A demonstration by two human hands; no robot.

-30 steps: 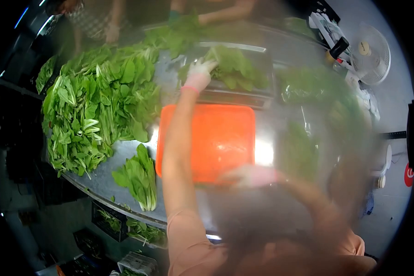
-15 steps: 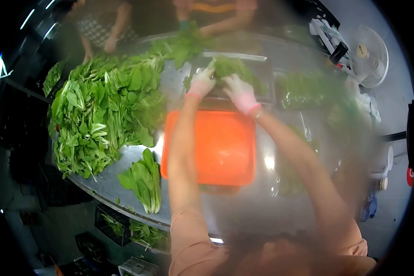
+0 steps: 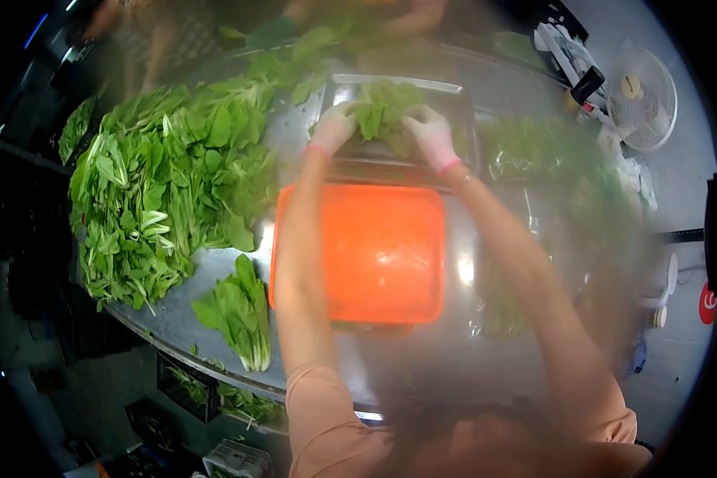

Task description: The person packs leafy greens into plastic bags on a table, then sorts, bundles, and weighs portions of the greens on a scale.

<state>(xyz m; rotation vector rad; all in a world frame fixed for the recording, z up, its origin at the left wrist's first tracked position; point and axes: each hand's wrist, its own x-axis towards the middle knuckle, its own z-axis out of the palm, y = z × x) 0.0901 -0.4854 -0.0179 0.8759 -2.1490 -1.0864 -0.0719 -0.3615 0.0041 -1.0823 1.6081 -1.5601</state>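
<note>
My left hand [image 3: 336, 128], in a white glove with a pink cuff, grips the left side of a bunch of leafy greens [image 3: 385, 110]. On the bunch's other side is my right hand [image 3: 430, 139], gloved the same way, its fingers closed at the leaves. Both hands hold the bunch over a shallow metal tray [image 3: 464, 119], and haze blurs the fingertips. Nearer to me, below my wrists, lies an orange plastic tub or lid [image 3: 382, 259].
A big heap of greens [image 3: 167, 183] covers the table's left side, with a separate bunch [image 3: 239, 315] near its edge. Bagged greens [image 3: 522, 151] lie at right. Two people [image 3: 155, 40] stand across the table. A white fan [image 3: 641, 95] stands far right.
My hands have moved apart to either side of the bunch. The greens, stretched rightward from my left hand before, now stand bunched between both hands. The view has shifted slightly.
</note>
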